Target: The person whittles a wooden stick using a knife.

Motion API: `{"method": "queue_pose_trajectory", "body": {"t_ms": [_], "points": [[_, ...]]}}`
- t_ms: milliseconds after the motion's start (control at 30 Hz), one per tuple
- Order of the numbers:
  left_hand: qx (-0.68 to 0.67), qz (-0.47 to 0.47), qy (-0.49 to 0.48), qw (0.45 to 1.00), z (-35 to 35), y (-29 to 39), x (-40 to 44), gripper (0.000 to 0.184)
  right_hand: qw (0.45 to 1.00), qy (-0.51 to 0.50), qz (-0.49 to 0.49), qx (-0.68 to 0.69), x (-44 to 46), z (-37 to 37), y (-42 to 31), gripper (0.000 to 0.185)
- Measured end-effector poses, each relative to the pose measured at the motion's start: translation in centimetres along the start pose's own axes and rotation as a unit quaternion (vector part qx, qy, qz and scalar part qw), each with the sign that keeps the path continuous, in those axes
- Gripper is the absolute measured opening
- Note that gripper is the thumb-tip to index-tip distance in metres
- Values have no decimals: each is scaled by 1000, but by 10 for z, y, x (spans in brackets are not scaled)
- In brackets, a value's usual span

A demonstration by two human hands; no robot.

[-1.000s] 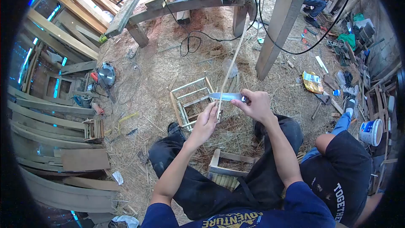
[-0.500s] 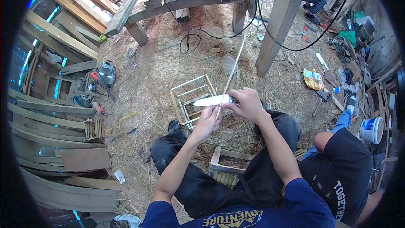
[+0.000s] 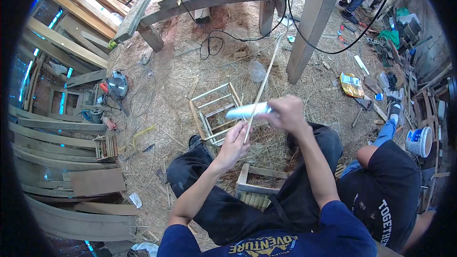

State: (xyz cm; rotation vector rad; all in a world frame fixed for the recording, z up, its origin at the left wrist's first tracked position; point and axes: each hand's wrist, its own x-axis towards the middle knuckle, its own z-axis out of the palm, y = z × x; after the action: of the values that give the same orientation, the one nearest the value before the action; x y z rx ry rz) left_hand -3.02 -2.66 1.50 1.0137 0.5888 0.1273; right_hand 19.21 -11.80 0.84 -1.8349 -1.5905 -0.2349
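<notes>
My left hand (image 3: 233, 143) is closed around the lower end of a long thin wooden strip (image 3: 267, 76), which slants up and away. My right hand (image 3: 287, 113) grips a knife by its handle, which the fingers mostly hide. The broad pale knife blade (image 3: 245, 111) points left and crosses the strip just above my left hand, blurred by motion. Whether its edge touches the strip, I cannot tell. On the floor beyond my hands lies a small frame of thin wooden slats (image 3: 195, 114). Between my legs sits a low wooden piece with a slatted side (image 3: 257, 199).
Shavings cover the floor. A circular saw (image 3: 118, 84) and stacked boards (image 3: 52, 124) are at left. Ahead stand a wooden bench (image 3: 204, 2) and post (image 3: 314, 24), with a black cable hanging. A seated person (image 3: 381, 190) is close on my right, near a white bucket (image 3: 419, 142).
My right hand and the knife have moved slightly up and to the right, away from my left hand. My left hand still holds the strip, slightly lower.
</notes>
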Motion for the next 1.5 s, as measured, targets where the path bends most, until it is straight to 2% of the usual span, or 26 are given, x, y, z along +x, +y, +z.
{"method": "queue_pose_trajectory", "body": {"t_ms": [67, 100, 167, 267, 300, 433, 533, 667, 700, 800, 833, 933, 967, 1100, 1200, 1233, 1367, 1500], "points": [[13, -1, -11, 1000, -6, -5, -5, 19, 994, 36, 89, -44, -1, -19, 30, 42], [23, -3, -18, 1000, -13, -12, -4, 18, 993, 27, 97, -64, -3, -21, 32, 42], [39, -20, -24, 999, -25, -17, -4, 20, 990, 0, 102, -103, -11, -22, 35, 42], [171, -5, -8, 985, -61, -38, 6, 23, 991, -18, 107, -81, -20, -13, 25, 43], [176, 52, -2, 983, -63, -47, 13, 24, 991, -20, 110, -76, -15, -11, 22, 44], [122, 4, 31, 992, -30, 3, 13, 23, 993, -15, 94, -64, -4, -2, 14, 45], [117, 172, 58, 976, -30, -10, 41, 28, 995, -14, 89, -51, 3, 3, 4, 44], [92, 140, 58, 984, -27, 6, 42, 25, 993, -46, 104, -25, 6, 1, -5, 44], [149, 196, 73, 966, -23, 4, 44, 22, 994, -47, 98, -16, 5, 4, -6, 44], [195, 170, 86, 962, -16, 7, 45, 19, 997, -39, 71, 15, 5, 10, -9, 46], [122, 190, 73, 972, -18, 0, 51, 16, 997, -49, 66, 6, 4, 10, -10, 46], [-14, 174, 51, 983, -11, 0, 54, 16, 998, -48, 49, 3, 10, 11, -13, 45], [-18, 146, 62, 987, -10, 3, 51, 17, 998, -33, 50, 12, 10, 11, -13, 45], [34, 152, 83, 984, -9, -1, 51, 18, 998, -23, 47, 16, 7, 11, -12, 45], [87, 123, 39, 988, -12, -2, 49, 19, 999, -29, 26, 23, 9, 9, -14, 44], [45, 112, 17, 993, -9, -3, 47, 19, 999, -26, 11, 23, 10, 8, -11, 43], [26, 54, -10, 998, -3, 1, 30, 22, 999, -16, -30, 15, 4, 1, -8, 41], [-6, 34, 4, 999, 3, -2, 20, 28, 999, -2, -52, 8, 0, -1, -7, 41]]}}
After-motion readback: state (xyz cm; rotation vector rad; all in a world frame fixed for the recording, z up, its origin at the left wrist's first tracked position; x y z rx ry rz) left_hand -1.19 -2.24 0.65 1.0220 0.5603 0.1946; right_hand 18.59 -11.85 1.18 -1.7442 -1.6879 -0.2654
